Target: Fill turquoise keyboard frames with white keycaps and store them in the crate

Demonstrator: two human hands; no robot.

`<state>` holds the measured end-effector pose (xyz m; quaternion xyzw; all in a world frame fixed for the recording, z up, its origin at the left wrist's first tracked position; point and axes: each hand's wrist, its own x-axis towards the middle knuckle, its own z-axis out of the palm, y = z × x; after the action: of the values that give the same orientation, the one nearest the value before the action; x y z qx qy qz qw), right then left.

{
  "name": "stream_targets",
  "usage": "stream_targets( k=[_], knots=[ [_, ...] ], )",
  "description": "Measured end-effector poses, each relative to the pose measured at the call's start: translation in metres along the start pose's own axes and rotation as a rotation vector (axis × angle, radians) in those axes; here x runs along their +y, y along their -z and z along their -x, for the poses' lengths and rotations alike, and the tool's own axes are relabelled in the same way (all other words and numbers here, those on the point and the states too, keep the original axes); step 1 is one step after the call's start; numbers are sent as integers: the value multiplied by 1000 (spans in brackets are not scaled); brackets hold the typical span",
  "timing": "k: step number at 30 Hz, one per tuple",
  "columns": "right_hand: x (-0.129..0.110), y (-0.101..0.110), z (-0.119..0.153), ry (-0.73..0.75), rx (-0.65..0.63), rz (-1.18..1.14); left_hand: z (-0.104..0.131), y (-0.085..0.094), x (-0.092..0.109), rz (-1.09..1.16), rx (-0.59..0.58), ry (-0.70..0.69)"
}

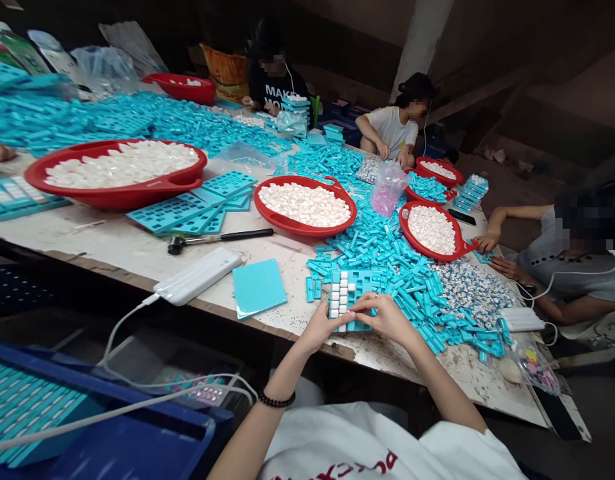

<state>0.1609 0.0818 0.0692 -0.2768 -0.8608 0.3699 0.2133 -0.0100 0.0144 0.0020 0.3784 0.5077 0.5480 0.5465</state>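
At the near edge of the tabletop (297,322), I rest my left hand (316,328) against the left side of a turquoise panel (360,283) partly filled with white caps (343,291). My right hand (387,316) bends over the panel; I cannot tell whether either hand's fingers grasp anything. A turquoise square (260,287) lies leftward along that edge.

The head view looks forward and down from just above the hands (386,315), across the table (120,243).
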Motion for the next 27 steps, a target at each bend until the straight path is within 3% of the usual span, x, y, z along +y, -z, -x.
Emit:
stream_targets(
  k=[5, 9, 13, 15, 17, 22, 27],
  knots=[
    [-3, 1, 4, 0, -33, 29, 1, -1, -1, 5, 15, 1],
    [0, -7, 12, 30, 50, 26, 0, -2, -6, 5, 34, -3],
    [7, -26, 22, 58, 392, 6, 0, -2, -9, 22, 51, 6],
    [10, -37, 26, -11, 607, 16, 0, -2, -9, 32, 55, 9],
    [13, -49, 29, -102, 718, -18, 0, -2, -8, 39, 56, 7],
    [20, -74, 24, -180, 628, -354, -1, -4, -8, 56, 62, -14],
    [21, -76, 14, -179, 594, -602, -1, -7, -7, 61, 79, -30]
  ],
)
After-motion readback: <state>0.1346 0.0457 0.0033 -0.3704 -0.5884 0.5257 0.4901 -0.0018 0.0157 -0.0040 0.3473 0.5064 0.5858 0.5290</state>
